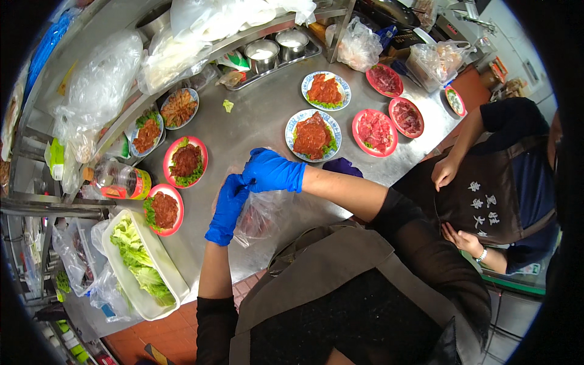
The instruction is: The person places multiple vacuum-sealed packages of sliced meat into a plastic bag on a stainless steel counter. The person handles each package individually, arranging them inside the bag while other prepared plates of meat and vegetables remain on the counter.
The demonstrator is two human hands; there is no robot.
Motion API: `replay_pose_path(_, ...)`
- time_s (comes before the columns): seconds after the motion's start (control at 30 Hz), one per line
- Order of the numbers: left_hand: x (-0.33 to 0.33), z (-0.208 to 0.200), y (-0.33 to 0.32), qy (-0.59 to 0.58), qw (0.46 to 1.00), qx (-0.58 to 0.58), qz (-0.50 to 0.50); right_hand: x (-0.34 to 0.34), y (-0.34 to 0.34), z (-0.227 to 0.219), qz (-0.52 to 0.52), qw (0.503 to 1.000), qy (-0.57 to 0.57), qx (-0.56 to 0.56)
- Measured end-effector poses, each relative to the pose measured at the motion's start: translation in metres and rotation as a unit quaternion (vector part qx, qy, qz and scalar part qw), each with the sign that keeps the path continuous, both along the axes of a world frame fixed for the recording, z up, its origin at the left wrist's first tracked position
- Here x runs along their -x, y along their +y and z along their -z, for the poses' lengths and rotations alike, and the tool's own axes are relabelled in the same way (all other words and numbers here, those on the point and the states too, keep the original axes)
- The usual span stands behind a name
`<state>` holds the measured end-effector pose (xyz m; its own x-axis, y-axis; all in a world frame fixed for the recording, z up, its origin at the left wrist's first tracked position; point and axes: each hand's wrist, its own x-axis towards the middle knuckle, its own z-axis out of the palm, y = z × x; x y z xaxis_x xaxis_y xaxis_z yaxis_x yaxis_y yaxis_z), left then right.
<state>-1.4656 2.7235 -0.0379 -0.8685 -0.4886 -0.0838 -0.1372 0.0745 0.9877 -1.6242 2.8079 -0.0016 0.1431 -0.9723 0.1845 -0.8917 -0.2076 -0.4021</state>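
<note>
My left hand and my right hand, both in blue gloves, meet above the steel counter. Their fingers are closed together at the gathered top of a clear plastic bag. Something reddish shows faintly through the bag, which hangs below my hands at the counter's near side. Left of my hands are two red plates of dark meat on lettuce, the upper plate and the lower plate. Beyond my right hand, a blue-patterned plate bears red marinated meat with greens.
A white tub of lettuce stands at the left, near a bottle lying on its side. Metal pots sit at the back under a shelf. Red plates of raw meat are at right. A person in an apron stands close by.
</note>
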Motion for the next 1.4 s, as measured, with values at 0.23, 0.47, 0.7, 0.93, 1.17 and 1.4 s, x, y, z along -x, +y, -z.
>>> replay_pose_path(0.23, 0.001, -0.006, 0.003, 0.006, 0.999, -0.044, 0.002, -0.018, 0.005, 0.003, 0.029, 0.977, 0.193, 0.088)
replay_pose_path(0.47, 0.001, 0.007, -0.004, -0.001, 1.000, -0.002, 0.020, -0.012, 0.010, 0.011, 0.008, 0.961, 0.233, 0.147)
replay_pose_path(0.7, 0.003, 0.004, -0.006, -0.018, 0.999, 0.029, 0.033, -0.009, 0.009, 0.003, -0.024, 0.971, 0.203, 0.121)
replay_pose_path(0.93, 0.002, 0.005, -0.011, -0.031, 0.999, -0.021, 0.039, -0.002, 0.012, 0.024, 0.009, 0.983, 0.079, 0.164)
replay_pose_path(1.17, 0.000, 0.004, -0.011, -0.012, 0.999, -0.051, 0.010, -0.006, 0.006, 0.027, 0.020, 0.979, -0.025, 0.199)
replay_pose_path(1.4, 0.002, 0.014, -0.017, 0.020, 0.999, 0.017, 0.036, -0.007, -0.001, 0.007, -0.021, 0.983, 0.151, 0.098)
